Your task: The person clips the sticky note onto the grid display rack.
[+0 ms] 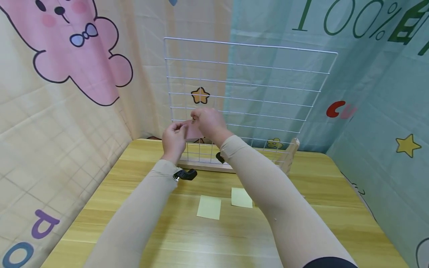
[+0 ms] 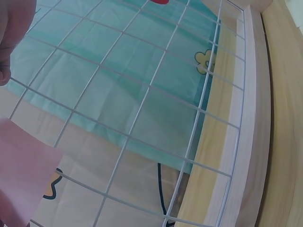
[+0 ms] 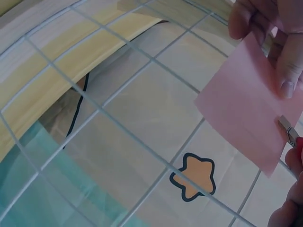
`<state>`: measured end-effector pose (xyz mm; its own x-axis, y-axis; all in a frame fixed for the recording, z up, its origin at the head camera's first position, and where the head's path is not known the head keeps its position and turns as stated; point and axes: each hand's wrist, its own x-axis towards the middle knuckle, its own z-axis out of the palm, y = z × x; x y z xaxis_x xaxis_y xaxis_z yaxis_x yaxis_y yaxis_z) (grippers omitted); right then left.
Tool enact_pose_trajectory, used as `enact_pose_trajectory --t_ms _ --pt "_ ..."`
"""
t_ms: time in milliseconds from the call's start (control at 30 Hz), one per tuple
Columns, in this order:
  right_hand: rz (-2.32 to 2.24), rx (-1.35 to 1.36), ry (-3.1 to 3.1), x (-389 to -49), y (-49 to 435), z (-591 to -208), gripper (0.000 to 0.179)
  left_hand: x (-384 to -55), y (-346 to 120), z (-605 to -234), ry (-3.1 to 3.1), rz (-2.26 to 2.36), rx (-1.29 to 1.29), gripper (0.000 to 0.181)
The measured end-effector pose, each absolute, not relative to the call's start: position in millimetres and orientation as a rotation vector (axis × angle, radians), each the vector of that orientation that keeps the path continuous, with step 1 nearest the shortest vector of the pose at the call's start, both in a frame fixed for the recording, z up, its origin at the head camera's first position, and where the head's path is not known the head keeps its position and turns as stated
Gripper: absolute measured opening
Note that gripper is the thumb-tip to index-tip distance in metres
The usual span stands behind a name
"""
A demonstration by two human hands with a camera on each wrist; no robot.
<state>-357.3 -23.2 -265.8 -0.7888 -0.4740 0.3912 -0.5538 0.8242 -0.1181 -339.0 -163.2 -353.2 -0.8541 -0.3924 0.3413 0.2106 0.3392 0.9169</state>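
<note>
A pink square of paper [image 1: 193, 131] is held up against the lower left part of a white wire grid [image 1: 251, 45]. My left hand [image 1: 174, 139] pinches one edge of this paper between thumb and fingers. At another edge, my right hand [image 1: 211, 123] grips a small wooden clothespin [image 3: 287, 128], whose tip overlaps the paper in the right wrist view. Whether the clothespin also bites a wire cannot be made out. In the left wrist view, only part of the pink paper shows at the left edge.
The grid stands in a wooden base [image 1: 207, 166] with a wooden side support [image 1: 292, 150] on its right. Two pale yellow paper squares, a left one [image 1: 209, 207] and a right one [image 1: 241, 197], lie on the wooden table [image 1: 110, 201]. Printed curtains [image 1: 147, 93] hang behind.
</note>
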Motion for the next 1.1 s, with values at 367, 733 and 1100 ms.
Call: enact_pose_trajectory --t_ms 367,733,1100 --pt "0.203 0.759 -2.691 -358.8 -27.0 -269.2 0.025 -341.2 -162.7 -353.8 -2.104 -1.536 0.17 0.025" --pt "0.293 0.78 -2.706 -356.8 -24.4 -265.6 0.027 -339.7 -161.3 -350.4 -2.13 -1.547 0.191 0.029" --pt "0.13 0.796 -2.662 -353.1 -26.8 -267.1 0.028 -339.3 -161.7 -351.0 -2.166 -1.492 0.231 0.03"
